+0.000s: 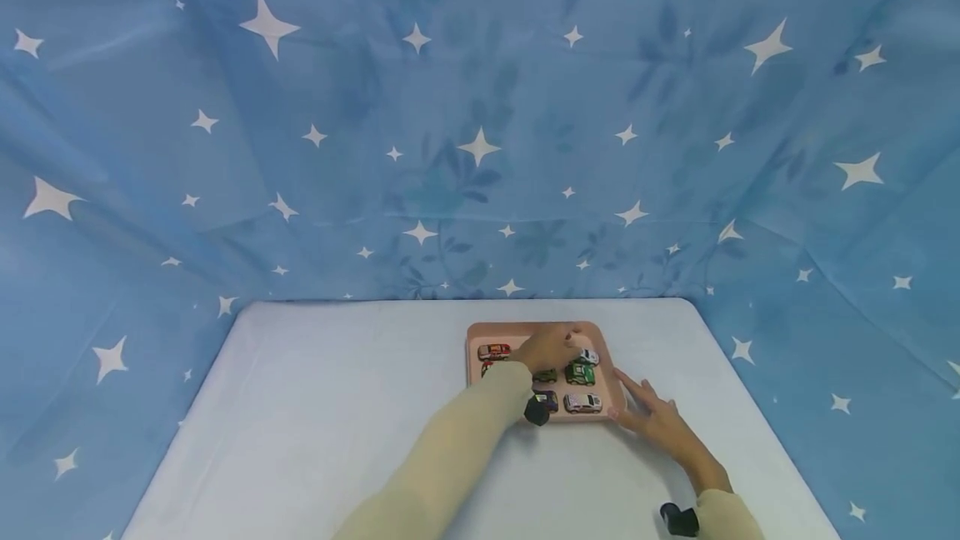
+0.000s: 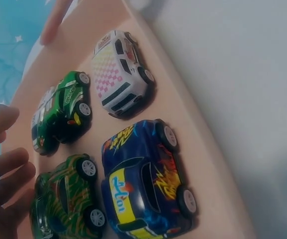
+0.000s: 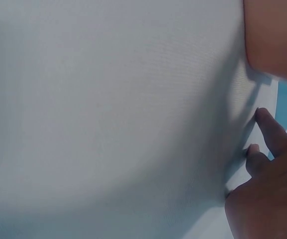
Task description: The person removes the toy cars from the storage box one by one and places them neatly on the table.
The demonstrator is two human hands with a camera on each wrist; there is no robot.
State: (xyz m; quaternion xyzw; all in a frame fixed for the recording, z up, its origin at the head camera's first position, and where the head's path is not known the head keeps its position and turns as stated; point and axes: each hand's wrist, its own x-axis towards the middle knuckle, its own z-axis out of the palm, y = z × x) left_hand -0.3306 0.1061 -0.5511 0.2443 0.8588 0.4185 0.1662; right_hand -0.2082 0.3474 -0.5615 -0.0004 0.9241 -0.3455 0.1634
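Note:
A pink tray (image 1: 613, 390) holds several toy cars. My left hand (image 1: 550, 347) reaches over its far side, fingertips beside a white car (image 1: 589, 357) at the far right; whether they touch it is unclear. In the left wrist view its fingers are loosely bent and apart, with nothing visible between them. Near them are a green car (image 2: 62, 112) and a camouflage car (image 2: 68, 196). Closer to the tray's near wall stand a dark blue car (image 2: 145, 181) and a white checked car (image 2: 121, 74). My right hand (image 1: 663, 423) rests its extended fingers against the tray's right side.
A red-orange car (image 1: 493, 352) sits at the tray's far left, and another beside it is mostly hidden by my left arm. The tray lies on a white table (image 1: 337, 407). A blue star-patterned curtain (image 1: 450, 107) surrounds the table's back and sides.

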